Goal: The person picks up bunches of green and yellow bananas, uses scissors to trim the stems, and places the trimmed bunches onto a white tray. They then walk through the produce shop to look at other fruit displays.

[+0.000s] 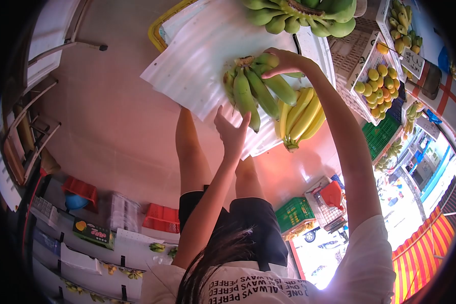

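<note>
Over the white sheet (192,66), the right hand (288,62) grips green bananas (260,93); left hand (232,135), fingers spread, is near; shirt (258,288) reads "ALWAYS PERFECT".

"Where is the middle banana bunch (258,91)?"

"Over the sheet (187,66), with a second bunch (305,114) just to its right."

"What lies beyond?"

"A third bunch (319,28), and farther right, loose fruit (378,85) in a crate (362,107)."
</note>
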Demonstrator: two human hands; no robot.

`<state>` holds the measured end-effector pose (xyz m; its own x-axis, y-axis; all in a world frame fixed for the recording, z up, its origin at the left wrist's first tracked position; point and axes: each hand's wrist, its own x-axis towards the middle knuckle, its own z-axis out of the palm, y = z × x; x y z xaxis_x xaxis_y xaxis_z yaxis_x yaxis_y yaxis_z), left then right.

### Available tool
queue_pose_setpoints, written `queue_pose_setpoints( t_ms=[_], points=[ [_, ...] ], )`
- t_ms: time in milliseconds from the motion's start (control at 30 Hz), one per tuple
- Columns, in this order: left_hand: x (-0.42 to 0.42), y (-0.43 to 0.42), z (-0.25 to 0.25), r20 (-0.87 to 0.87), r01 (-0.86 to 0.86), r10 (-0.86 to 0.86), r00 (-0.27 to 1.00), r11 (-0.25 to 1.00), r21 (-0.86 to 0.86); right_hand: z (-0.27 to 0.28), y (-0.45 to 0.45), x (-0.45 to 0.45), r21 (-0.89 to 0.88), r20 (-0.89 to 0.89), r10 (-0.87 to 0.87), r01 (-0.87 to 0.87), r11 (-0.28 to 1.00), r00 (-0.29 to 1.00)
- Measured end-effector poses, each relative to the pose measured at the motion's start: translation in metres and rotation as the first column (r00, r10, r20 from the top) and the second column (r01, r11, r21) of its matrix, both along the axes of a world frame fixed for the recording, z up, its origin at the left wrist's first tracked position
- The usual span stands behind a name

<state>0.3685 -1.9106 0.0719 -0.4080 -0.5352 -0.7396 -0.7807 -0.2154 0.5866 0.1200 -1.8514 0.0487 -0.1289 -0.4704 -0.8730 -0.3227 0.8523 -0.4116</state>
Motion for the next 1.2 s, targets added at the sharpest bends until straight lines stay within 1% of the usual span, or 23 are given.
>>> queue_pose_setpoints(
  t_ms=[67, 100, 167, 233, 267, 300, 400, 467, 500, 567, 600, 633, 667, 733, 767, 833, 900, 933, 967, 1033, 1100, 1167, 1200],
  points=[
    [0.008, 0.002, 0.024, -0.047, 0.061, -0.066, 0.997, 0.994, -0.094, -0.001, 0.001, 0.002, 0.024, -0.022, 0.003, -0.002, 1.000, 1.000],
    [0.014, 0.006, 0.035, -0.047, 0.077, -0.082, 0.996, 0.992, -0.095, -0.003, 0.003, 0.006, 0.055, -0.045, 0.023, -0.021, 0.998, 0.999],
    [0.019, 0.012, 0.055, -0.144, 0.088, -0.104, 0.984, 0.990, -0.114, -0.002, 0.002, 0.009, 0.085, -0.067, 0.042, -0.036, 0.996, 0.997],
    [0.016, 0.012, 0.065, -0.214, 0.249, -0.305, 0.928, 0.935, -0.253, 0.006, 0.000, 0.018, 0.155, -0.144, 0.106, -0.084, 0.984, 0.984],
    [0.012, 0.012, 0.070, -0.219, 0.326, -0.390, 0.894, 0.904, -0.278, 0.006, 0.000, 0.023, 0.143, -0.211, 0.098, -0.069, 0.987, 0.973],
    [0.005, 0.013, 0.071, -0.214, 0.385, -0.455, 0.864, 0.873, -0.300, 0.009, 0.002, 0.026, 0.143, -0.210, 0.091, -0.061, 0.988, 0.974],
    [-0.010, 0.021, 0.067, -0.272, 0.360, -0.411, 0.870, 0.907, -0.218, 0.017, 0.004, 0.030, 0.112, -0.208, 0.050, -0.027, 0.993, 0.977],
    [-0.018, 0.029, 0.064, -0.290, 0.357, -0.396, 0.871, 0.917, -0.180, 0.021, 0.002, 0.033, 0.137, -0.202, -0.120, 0.150, 0.979, 0.972],
    [-0.022, 0.033, 0.064, -0.298, 0.347, -0.372, 0.879, 0.928, -0.136, 0.025, 0.003, 0.033, 0.138, -0.201, -0.123, 0.152, 0.979, 0.972],
    [-0.027, 0.043, 0.064, -0.296, 0.315, -0.356, 0.886, 0.932, -0.178, 0.030, 0.003, 0.033, 0.218, -0.042, -0.159, 0.164, 0.962, 0.986],
    [-0.030, 0.046, 0.064, -0.296, 0.282, -0.340, 0.893, 0.933, -0.221, 0.031, 0.004, 0.036, 0.220, -0.042, -0.162, 0.167, 0.961, 0.986],
    [-0.031, 0.048, 0.064, -0.296, 0.286, -0.343, 0.891, 0.933, -0.220, 0.034, 0.004, 0.040, 0.153, -0.058, -0.208, 0.215, 0.965, 0.976],
    [-0.034, 0.047, 0.066, -0.239, 0.265, -0.319, 0.917, 0.936, -0.234, 0.039, 0.002, 0.044, 0.083, -0.071, -0.256, 0.261, 0.962, 0.964],
    [-0.037, 0.042, 0.068, -0.153, 0.226, -0.262, 0.953, 0.949, -0.220, 0.049, -0.005, 0.051, 0.036, -0.096, -0.262, 0.266, 0.963, 0.960],
    [-0.037, 0.038, 0.065, -0.160, 0.200, -0.231, 0.960, 0.961, -0.191, 0.057, -0.012, 0.053, -0.010, -0.121, -0.264, 0.264, 0.964, 0.957],
    [-0.036, 0.028, 0.058, -0.175, 0.170, -0.198, 0.965, 0.972, -0.161, 0.062, -0.020, 0.060, -0.003, -0.079, -0.260, 0.260, 0.966, 0.962],
    [-0.038, 0.019, 0.057, -0.164, 0.118, -0.133, 0.977, 0.988, -0.095, 0.055, -0.025, 0.073, -0.095, -0.132, -0.373, 0.363, 0.927, 0.918],
    [-0.037, 0.017, 0.056, -0.169, 0.092, -0.105, 0.980, 0.992, -0.087, 0.053, -0.025, 0.075, -0.078, -0.023, -0.370, 0.368, 0.927, 0.929],
    [-0.035, 0.015, 0.055, -0.172, 0.064, -0.076, 0.982, 0.995, -0.077, 0.053, -0.026, 0.079, -0.080, -0.022, -0.377, 0.375, 0.924, 0.926],
    [-0.030, 0.014, 0.054, -0.196, 0.042, -0.054, 0.979, 0.997, -0.067, 0.053, -0.023, 0.089, -0.169, 0.082, -0.410, 0.418, 0.892, 0.908],
    [-0.030, 0.014, 0.054, -0.228, 0.012, -0.024, 0.973, 0.999, -0.052, 0.046, -0.018, 0.096, -0.149, 0.094, -0.453, 0.463, 0.874, 0.886],
    [-0.029, 0.014, 0.055, -0.235, -0.032, 0.030, 0.972, 0.999, -0.003, 0.046, -0.012, 0.102, -0.161, 0.071, -0.561, 0.565, 0.809, 0.824],
    [-0.030, 0.014, 0.054, -0.236, -0.037, 0.036, 0.971, 0.999, 0.000, 0.048, -0.010, 0.103, -0.159, 0.068, -0.557, 0.560, 0.813, 0.828]
  ],
)
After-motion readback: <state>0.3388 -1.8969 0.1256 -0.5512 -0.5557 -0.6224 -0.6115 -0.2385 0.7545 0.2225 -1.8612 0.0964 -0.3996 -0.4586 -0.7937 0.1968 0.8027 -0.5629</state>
